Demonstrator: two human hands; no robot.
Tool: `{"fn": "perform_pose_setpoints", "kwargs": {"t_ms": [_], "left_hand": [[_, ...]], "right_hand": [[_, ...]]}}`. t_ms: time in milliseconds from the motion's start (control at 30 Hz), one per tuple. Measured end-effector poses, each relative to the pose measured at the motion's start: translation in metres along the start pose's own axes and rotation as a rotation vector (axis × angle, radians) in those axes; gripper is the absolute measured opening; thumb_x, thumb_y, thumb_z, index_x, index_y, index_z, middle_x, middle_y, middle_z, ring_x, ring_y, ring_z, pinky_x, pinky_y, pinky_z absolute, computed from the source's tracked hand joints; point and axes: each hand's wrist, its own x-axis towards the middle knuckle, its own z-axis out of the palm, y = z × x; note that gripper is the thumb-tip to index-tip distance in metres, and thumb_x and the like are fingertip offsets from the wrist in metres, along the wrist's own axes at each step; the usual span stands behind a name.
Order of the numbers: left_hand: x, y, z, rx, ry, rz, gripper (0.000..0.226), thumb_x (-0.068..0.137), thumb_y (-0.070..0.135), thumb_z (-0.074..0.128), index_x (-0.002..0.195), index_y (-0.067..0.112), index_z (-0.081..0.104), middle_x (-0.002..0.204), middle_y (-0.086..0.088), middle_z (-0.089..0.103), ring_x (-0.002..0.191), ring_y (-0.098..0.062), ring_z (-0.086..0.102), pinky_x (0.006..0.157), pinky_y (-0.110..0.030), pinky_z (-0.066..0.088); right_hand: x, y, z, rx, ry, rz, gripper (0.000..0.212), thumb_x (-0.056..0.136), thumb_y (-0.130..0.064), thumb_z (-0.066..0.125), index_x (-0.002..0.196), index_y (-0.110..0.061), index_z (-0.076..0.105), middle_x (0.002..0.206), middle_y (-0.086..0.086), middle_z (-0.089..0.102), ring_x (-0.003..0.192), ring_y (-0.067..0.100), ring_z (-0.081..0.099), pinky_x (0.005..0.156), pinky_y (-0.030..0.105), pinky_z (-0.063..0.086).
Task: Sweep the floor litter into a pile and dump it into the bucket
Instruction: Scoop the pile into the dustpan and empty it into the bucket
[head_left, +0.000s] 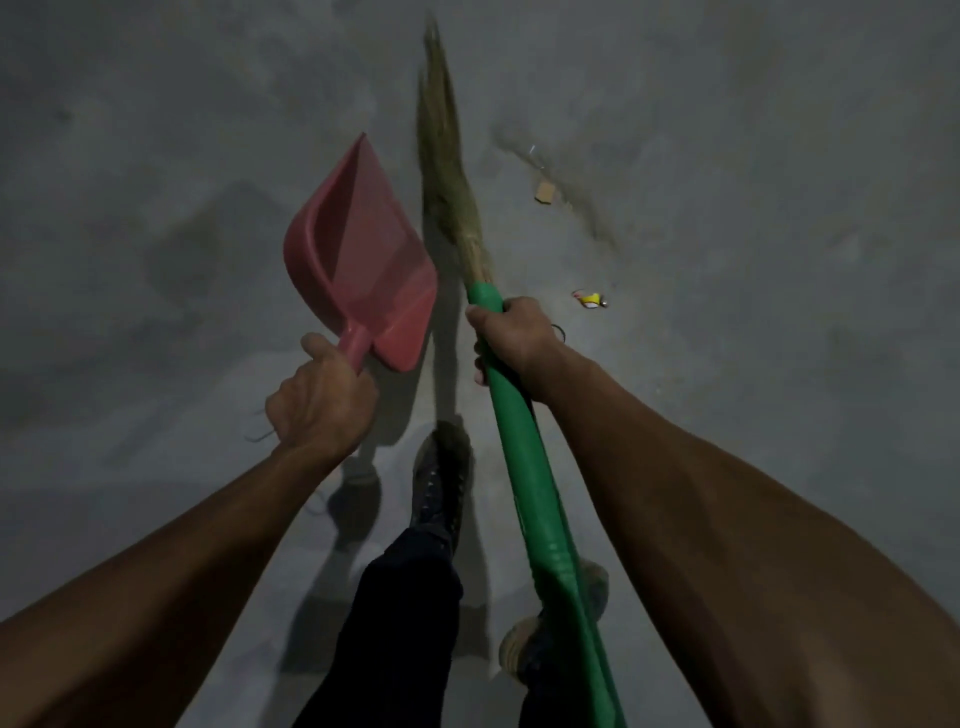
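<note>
while fingers grip red dustpan (363, 249) and green-handled broom (524, 457), dim grey concrete floor (156, 156), scattered litter (589, 300)

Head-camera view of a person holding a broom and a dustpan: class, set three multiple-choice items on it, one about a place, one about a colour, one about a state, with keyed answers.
1. Where does the small yellow scrap of litter lie on the grey concrete floor?
A. right of the broom
B. inside the dustpan
C. left of the dustpan

2. What colour is the handle of the straw-bristled broom?
A. blue
B. green
C. white

3. How is the red plastic dustpan held?
A. lying flat on the floor
B. tucked under an arm
C. gripped by its handle in the left hand

Answers: 1 A, it lies right of the bristles; 2 B, the right hand grips a green sleeve; 3 C, fingers wrap the handle.
</note>
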Motion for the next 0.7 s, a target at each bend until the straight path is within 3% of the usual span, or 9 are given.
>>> {"fn": "perform_pose_setpoints", "kwargs": {"t_ms": [100,200,367,467,567,633,700], "left_hand": [[0.013,0.01,0.013,0.002,0.009,0.031,0.039,0.096,0.029,0.053,0.12,0.004,0.035,0.109,-0.022,0.062,0.086,-0.036,0.058,0.071,-0.037,0.033],[0.023,0.019,0.021,-0.006,0.017,0.068,0.04,0.095,0.031,0.053,0.12,0.004,0.036,0.11,-0.023,0.062,0.094,-0.04,0.061,0.072,-0.038,0.034],[0.021,0.033,0.02,-0.003,0.015,0.101,0.041,0.095,0.031,0.054,0.12,0.004,0.035,0.108,-0.022,0.061,0.092,-0.039,0.061,0.073,-0.038,0.036],[0.014,0.04,0.019,0.008,0.018,0.105,0.041,0.095,0.031,0.054,0.12,0.004,0.035,0.109,-0.023,0.061,0.092,-0.038,0.061,0.073,-0.038,0.035],[0.003,0.044,0.018,0.019,0.025,0.103,0.042,0.095,0.03,0.054,0.12,0.003,0.035,0.108,-0.023,0.061,0.091,-0.038,0.061,0.073,-0.038,0.036],[-0.005,0.047,0.017,0.026,0.032,0.102,0.042,0.095,0.029,0.054,0.121,0.003,0.035,0.107,-0.023,0.06,0.089,-0.038,0.06,0.073,-0.039,0.036],[-0.013,0.052,0.016,0.044,0.043,0.108,0.042,0.095,0.028,0.054,0.122,0.002,0.034,0.106,-0.023,0.06,0.083,-0.034,0.056,0.072,-0.039,0.035]], "right_hand": [[0.018,0.006,-0.017,0.38,-0.014,0.117,0.026,0.096,-0.021,0.058,0.095,0.005,0.053,0.07,0.017,0.056,0.049,0.025,0.056,0.046,0.031,0.053],[0.02,0.026,-0.045,0.623,0.022,0.187,0.025,0.098,-0.021,0.057,0.1,0.004,0.053,0.07,0.017,0.056,0.047,0.022,0.055,0.041,0.025,0.05],[-0.02,0.085,-0.088,0.613,0.075,0.275,0.028,0.099,-0.025,0.054,0.101,0.003,0.055,0.074,0.015,0.058,0.048,0.019,0.055,0.041,0.026,0.049],[-0.064,0.117,-0.106,0.464,0.15,0.223,0.028,0.1,-0.021,0.053,0.107,0.006,0.056,0.075,0.017,0.057,0.046,0.021,0.054,0.042,0.028,0.048],[-0.107,0.147,-0.109,0.14,0.196,0.043,0.019,0.099,-0.021,0.055,0.111,-0.006,0.058,0.075,0.014,0.059,0.047,0.021,0.058,0.043,0.033,0.051],[-0.126,0.166,-0.105,-0.172,0.176,-0.05,0.023,0.098,-0.029,0.055,0.118,-0.019,0.055,0.084,0.011,0.065,0.063,0.026,0.067,0.057,0.041,0.057],[-0.134,0.186,-0.098,-0.542,0.121,-0.091,0.049,0.098,-0.037,0.051,0.143,-0.021,0.04,0.109,0.01,0.067,0.095,0.031,0.067,0.078,0.037,0.052]]}}
